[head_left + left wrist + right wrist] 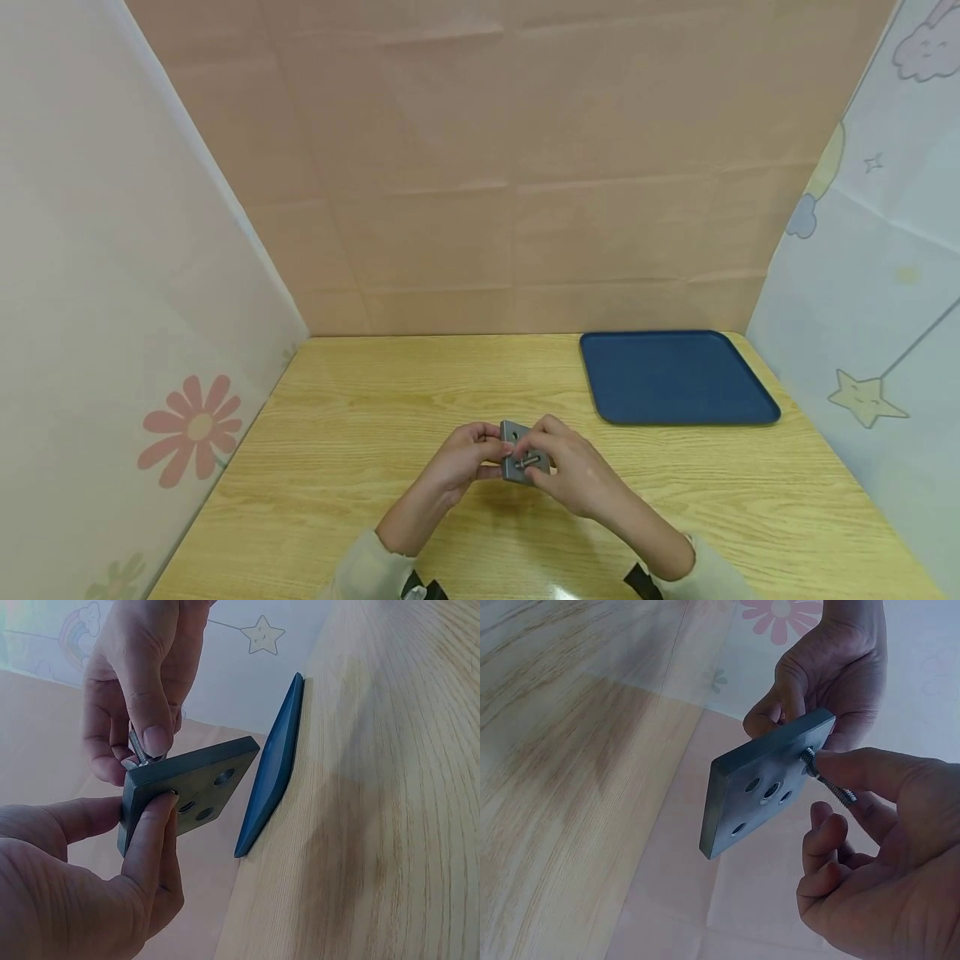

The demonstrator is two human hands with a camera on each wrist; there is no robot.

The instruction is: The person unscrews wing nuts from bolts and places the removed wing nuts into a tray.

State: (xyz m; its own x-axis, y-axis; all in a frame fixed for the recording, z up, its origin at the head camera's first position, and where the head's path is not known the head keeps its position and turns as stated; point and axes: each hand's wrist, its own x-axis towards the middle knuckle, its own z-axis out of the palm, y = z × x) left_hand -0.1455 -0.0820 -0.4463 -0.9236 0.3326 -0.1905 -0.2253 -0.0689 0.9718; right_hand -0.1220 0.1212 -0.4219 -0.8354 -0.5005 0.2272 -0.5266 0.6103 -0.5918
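Note:
A square grey metal plate (739, 806) with several round holes is held up over the table, tilted. My left hand (467, 460) grips it along one side, fingers on one face and thumb at the edge. Out of the plate's other face, near a corner, sticks a thin threaded bolt (836, 789). A small ridged metal piece (808, 759) sits round it at the plate's surface. My right hand (573, 471) pinches the bolt and this piece between thumb and forefinger, its other fingers curled loosely below. In the left wrist view, fingertips partly cover the bolt (136, 746).
A dark blue tray (675, 420) lies at the table's back right. The wood-grain table (360, 400) meets a tan backdrop (450, 208) behind, with pale printed sheets (90, 250) at either side.

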